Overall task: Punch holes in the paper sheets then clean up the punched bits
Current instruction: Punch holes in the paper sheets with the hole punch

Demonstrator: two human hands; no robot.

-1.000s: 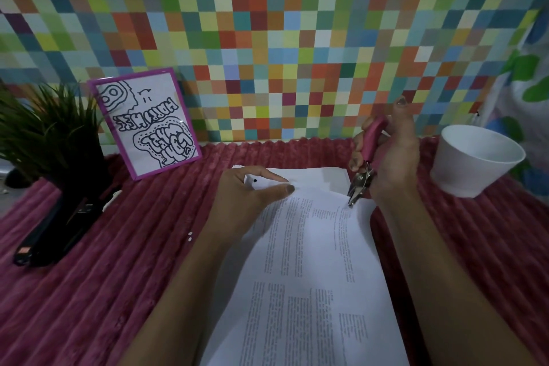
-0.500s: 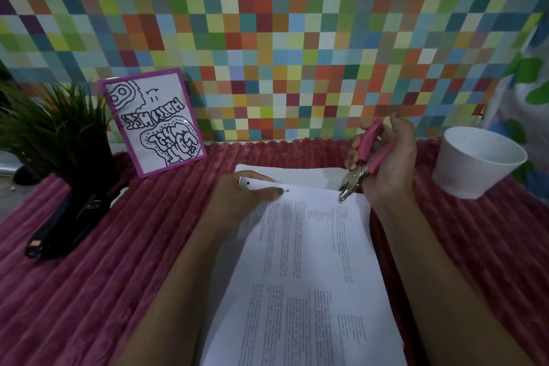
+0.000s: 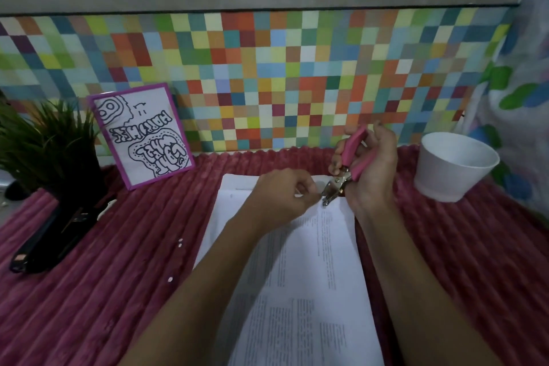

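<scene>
Left edge: a potted plant and black stapler are set on the pink ribbed surface;
Punched bits: scattered left of the sheets;
Paper sheets: laid at centre; top edge pinched by the curled left hand;
Hole punch: gripped by the right hand; jaws held at the top edge;
Right: a white cup is stood
</scene>
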